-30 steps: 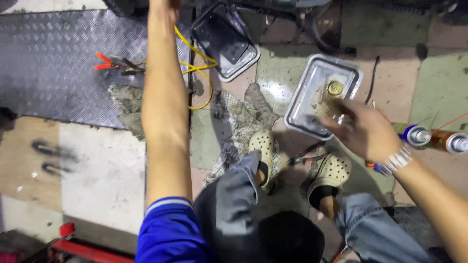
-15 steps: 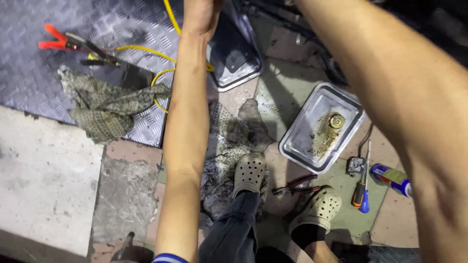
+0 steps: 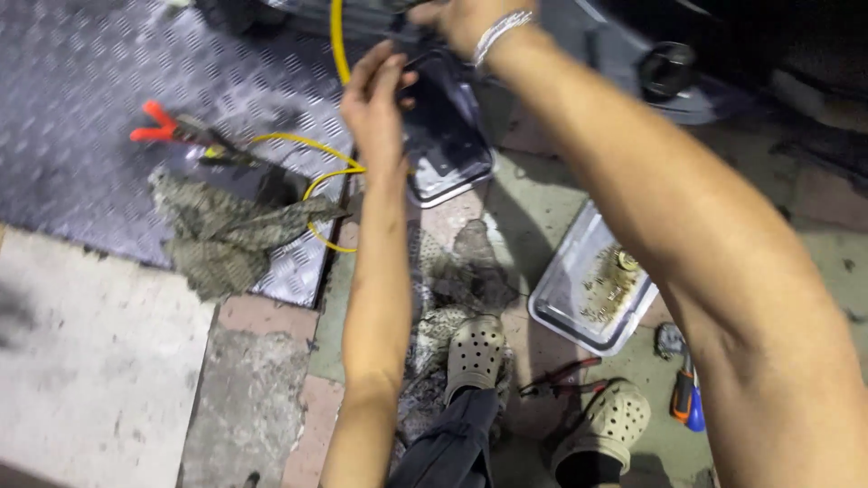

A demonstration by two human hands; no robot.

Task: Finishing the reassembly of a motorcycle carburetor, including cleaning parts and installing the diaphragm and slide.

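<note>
Both of my arms reach up and away from me toward a dark machine part [image 3: 425, 63] at the top of the view. My left hand [image 3: 375, 95] has its fingers and thumb pinched on the edge of that part. My right hand [image 3: 461, 18], with a beaded bracelet [image 3: 499, 29] on its wrist, is curled at the frame's top edge against the same dark area; its grip is cut off and blurred. A yellow hose [image 3: 336, 41] runs down just left of my hands.
A dark pan [image 3: 448, 149] lies under my hands. A silver tray [image 3: 561, 307] holds small metal parts. On the diamond plate [image 3: 81, 81] lie a rag [image 3: 226, 235] and red-handled pliers [image 3: 163, 126]. A screwdriver [image 3: 684, 402] and my shoes [image 3: 475, 348] are on the floor.
The view has moved closer and to the right. My right hand left the silver tray and rose to the dark part, and my left hand now pinches it.
</note>
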